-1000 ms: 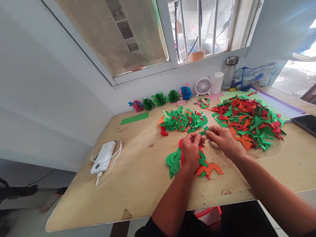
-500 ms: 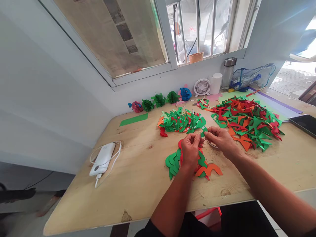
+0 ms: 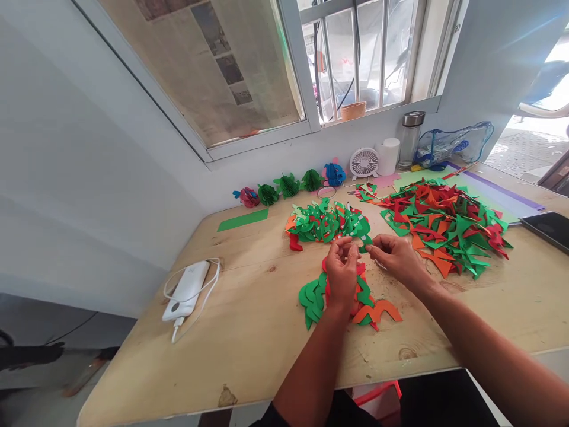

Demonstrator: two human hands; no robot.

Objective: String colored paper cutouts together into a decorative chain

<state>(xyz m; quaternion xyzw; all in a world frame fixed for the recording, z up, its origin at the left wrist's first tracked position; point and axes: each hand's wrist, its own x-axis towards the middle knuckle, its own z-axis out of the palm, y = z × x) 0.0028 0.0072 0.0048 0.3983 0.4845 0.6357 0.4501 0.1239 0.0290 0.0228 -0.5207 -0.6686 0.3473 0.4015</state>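
Note:
My right hand (image 3: 395, 255) pinches a small green paper piece (image 3: 365, 244) between its fingertips. Close to its left, my left hand (image 3: 343, 267) is closed with fingertips together, and what they hold, if anything, is too small to make out. Under and beside my left hand lie green cutouts (image 3: 313, 298) and an orange curved cutout (image 3: 386, 308). Just behind my hands sits a heap of mostly green cutouts (image 3: 326, 223), some bearing small white patches. To the right is a larger pile of red, green and orange scraps (image 3: 460, 222).
A white power bank (image 3: 189, 289) with a cable lies on the left of the wooden table (image 3: 249, 350). Along the wall stand paper honeycomb figures (image 3: 288, 185), a small fan (image 3: 364, 162), a white cylinder and a glass bottle (image 3: 409, 142). A phone (image 3: 549, 228) rests at the right.
The fingertips of my left hand have come slightly away from the green piece, which stays in my right hand. The whole view has shifted a little.

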